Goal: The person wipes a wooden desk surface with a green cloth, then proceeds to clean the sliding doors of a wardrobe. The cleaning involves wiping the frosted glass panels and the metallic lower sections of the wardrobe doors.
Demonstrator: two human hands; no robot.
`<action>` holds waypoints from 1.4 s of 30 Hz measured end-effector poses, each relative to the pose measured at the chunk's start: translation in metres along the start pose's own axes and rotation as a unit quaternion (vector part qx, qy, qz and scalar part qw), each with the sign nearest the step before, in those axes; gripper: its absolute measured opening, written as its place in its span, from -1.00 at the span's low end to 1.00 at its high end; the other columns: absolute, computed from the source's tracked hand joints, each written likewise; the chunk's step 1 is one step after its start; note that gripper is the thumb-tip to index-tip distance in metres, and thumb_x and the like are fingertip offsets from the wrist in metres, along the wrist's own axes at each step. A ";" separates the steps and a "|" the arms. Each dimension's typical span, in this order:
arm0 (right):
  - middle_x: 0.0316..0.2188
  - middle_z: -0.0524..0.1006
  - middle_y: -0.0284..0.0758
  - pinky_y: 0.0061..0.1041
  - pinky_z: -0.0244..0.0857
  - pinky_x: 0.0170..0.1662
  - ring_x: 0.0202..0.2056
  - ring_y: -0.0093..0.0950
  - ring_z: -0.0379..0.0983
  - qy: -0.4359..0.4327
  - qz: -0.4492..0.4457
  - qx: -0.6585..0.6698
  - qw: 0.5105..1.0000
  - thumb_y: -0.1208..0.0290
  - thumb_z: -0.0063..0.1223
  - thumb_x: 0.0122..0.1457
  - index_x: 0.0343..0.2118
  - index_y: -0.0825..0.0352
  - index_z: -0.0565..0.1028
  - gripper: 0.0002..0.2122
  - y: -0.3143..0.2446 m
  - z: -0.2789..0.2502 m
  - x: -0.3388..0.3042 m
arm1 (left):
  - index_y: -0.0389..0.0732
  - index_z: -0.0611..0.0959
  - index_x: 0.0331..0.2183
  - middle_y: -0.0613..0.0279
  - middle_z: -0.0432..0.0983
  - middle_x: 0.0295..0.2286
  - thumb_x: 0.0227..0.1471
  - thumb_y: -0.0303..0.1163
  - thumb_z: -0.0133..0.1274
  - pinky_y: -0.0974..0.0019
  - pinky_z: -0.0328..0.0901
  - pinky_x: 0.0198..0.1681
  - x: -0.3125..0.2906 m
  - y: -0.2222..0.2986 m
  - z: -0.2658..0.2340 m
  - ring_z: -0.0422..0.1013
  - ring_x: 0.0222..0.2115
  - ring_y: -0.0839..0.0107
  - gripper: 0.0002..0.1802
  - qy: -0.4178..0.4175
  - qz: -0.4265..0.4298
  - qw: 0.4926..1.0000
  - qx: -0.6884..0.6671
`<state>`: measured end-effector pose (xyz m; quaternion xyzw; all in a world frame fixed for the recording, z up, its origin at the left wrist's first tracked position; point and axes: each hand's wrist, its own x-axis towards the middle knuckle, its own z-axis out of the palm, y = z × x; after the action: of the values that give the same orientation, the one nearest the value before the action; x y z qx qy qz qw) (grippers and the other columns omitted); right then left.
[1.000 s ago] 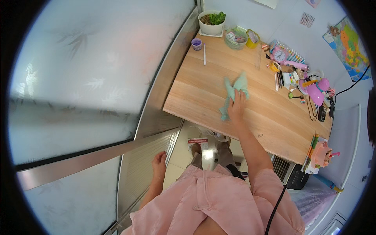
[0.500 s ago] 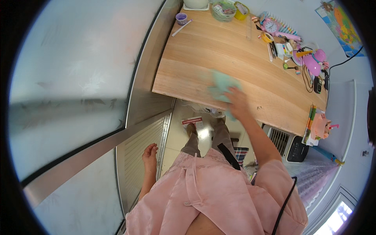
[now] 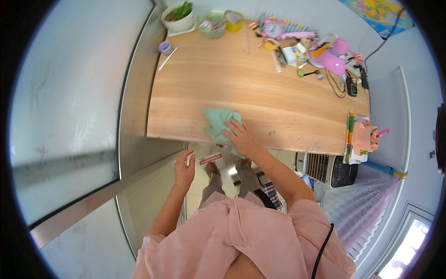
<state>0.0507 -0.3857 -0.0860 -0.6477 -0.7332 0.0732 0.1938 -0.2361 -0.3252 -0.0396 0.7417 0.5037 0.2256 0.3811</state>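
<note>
My right hand presses a pale green cleaning cloth onto the wooden desk, close to its front edge. The fingers lie over the cloth's right side, and part of the cloth bunches up to the left of them. Just below the desk's front edge, my left hand hangs in the air with nothing in it. Its fingers are loosely bent, with the thumb apart from them.
A potted plant, a glass bowl and a purple tub stand at the back left. Along the back right are a pink alarm clock, a purple lamp and small items. A pink paper holder sits at the right corner.
The whole view has shifted, bringing the plant into sight. My left hand has risen toward the desk's front edge. My right hand and the cloth have come slightly nearer that edge.
</note>
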 end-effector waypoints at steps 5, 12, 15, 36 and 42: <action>0.11 0.32 -0.12 -0.03 0.03 0.18 0.19 -0.10 0.14 0.079 0.266 -0.126 0.952 0.50 0.05 -0.01 0.02 0.24 0.43 -0.56 0.134 -0.088 -0.125 | -0.25 0.44 0.02 -0.02 0.30 0.06 0.05 -0.33 0.08 -0.01 0.05 0.16 0.081 0.025 0.074 0.17 0.12 -0.02 -0.52 0.057 0.144 0.977 0.146; 0.13 0.23 0.13 -0.05 -0.02 0.22 0.17 0.05 0.11 0.240 0.540 -0.153 0.792 0.39 0.10 0.05 0.10 0.31 0.35 -0.50 0.233 -0.110 -0.170 | -0.26 0.18 0.21 -0.03 -0.10 0.27 0.15 -0.01 -0.13 -0.22 -0.30 0.26 0.123 0.038 0.143 -0.21 0.29 0.00 -0.26 0.078 -0.013 0.934 0.349; 0.19 0.21 0.03 -0.10 -0.08 0.27 0.20 0.02 0.08 0.174 0.462 0.048 0.868 0.36 0.14 0.03 0.10 0.32 0.35 -0.48 0.170 -0.070 -0.098 | -0.27 0.15 0.22 -0.02 -0.13 0.28 0.17 0.04 -0.21 -0.17 -0.33 0.27 0.131 0.041 0.151 -0.24 0.30 0.01 -0.25 0.072 -0.011 0.923 0.377; 0.12 0.30 -0.11 0.04 -0.09 0.25 0.19 -0.10 0.15 -0.007 -0.118 0.061 0.991 0.53 0.06 -0.08 0.00 0.21 0.46 -0.53 0.091 -0.003 0.088 | -0.29 0.25 0.17 -0.08 -0.04 0.25 0.09 -0.07 -0.08 -0.21 -0.36 0.27 0.120 0.028 0.138 -0.19 0.29 -0.03 -0.28 0.073 0.012 0.950 0.305; 0.16 0.27 -0.12 0.03 -0.11 0.26 0.20 -0.11 0.12 0.185 0.237 -0.016 0.954 0.46 0.12 -0.08 0.04 0.21 0.44 -0.50 0.125 -0.016 0.149 | -0.31 0.23 0.17 -0.14 -0.07 0.25 0.07 -0.08 -0.02 -0.24 -0.35 0.26 0.114 0.014 0.095 -0.20 0.28 -0.06 -0.26 0.069 -0.023 0.977 0.198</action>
<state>0.1594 -0.2229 -0.0883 -0.8081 -0.5108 -0.0162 0.2928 -0.1157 -0.2553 -0.0918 0.7737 0.5801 0.1632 0.1957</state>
